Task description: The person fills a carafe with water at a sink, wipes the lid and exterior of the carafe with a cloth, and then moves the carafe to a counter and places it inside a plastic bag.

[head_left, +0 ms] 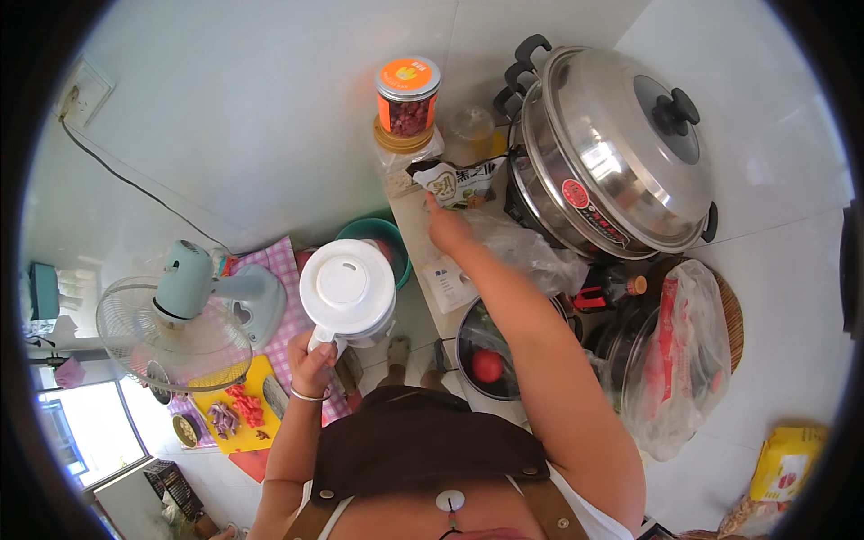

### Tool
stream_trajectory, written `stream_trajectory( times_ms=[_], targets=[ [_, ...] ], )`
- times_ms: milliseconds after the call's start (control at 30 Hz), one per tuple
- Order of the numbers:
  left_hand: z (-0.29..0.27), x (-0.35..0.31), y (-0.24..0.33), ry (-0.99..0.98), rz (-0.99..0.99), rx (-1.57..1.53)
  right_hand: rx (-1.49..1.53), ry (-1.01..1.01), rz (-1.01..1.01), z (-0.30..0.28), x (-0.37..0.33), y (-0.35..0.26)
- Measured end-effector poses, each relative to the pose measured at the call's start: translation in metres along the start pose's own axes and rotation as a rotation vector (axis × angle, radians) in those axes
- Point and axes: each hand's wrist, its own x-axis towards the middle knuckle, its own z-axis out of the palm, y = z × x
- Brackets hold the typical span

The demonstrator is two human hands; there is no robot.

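Note:
My left hand (pixel 311 364) is closed round the handle of a white lidded pitcher (pixel 345 286), held upright in front of me. My right arm reaches forward over a narrow counter. At its end my right hand (pixel 449 231) has a finger stretched out against a black-and-white printed bag (pixel 461 183); its other fingers are partly hidden. Behind that bag stands a jar with an orange label and dark red contents (pixel 409 97), on top of another container. A crumpled clear plastic bag (pixel 531 256) lies beside my right forearm.
A large steel steamer pot (pixel 621 148) fills the counter's far right. A pot with a red tomato (pixel 488 366) sits under my right arm. On the left are a fan (pixel 184 301) and a yellow cutting board (pixel 236 432) with chopped food. A green basin (pixel 376 236) lies beyond the pitcher.

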Motion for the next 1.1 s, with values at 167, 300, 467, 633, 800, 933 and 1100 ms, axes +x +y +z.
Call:
stream_trajectory(
  times_ms=[167,300,467,633,800,933,1100],
  targets=[
    [0.003,0.012,0.008,-0.004,0.032,-0.056,-0.262,0.072,0.015,-0.003,0.009,0.049],
    [0.018,0.033,0.021,0.012,0.041,-0.074,-0.337,0.197,0.108,-0.005,0.017,0.079],
    [0.038,0.080,0.011,-0.166,0.104,-0.094,-0.113,0.206,0.003,-0.015,-0.005,0.085],
    [0.065,0.128,-0.024,-0.239,0.120,-0.145,0.059,0.165,-0.088,-0.048,-0.051,0.070],
    [0.082,0.148,-0.044,-0.217,0.143,-0.206,0.098,0.048,-0.188,-0.049,-0.043,0.063],
    [0.090,0.155,-0.055,-0.204,0.121,-0.167,0.118,0.062,-0.013,-0.052,-0.011,0.055],
    [0.110,0.162,-0.058,-0.220,0.097,-0.073,0.121,0.128,0.025,-0.050,0.007,0.063]
  ],
)
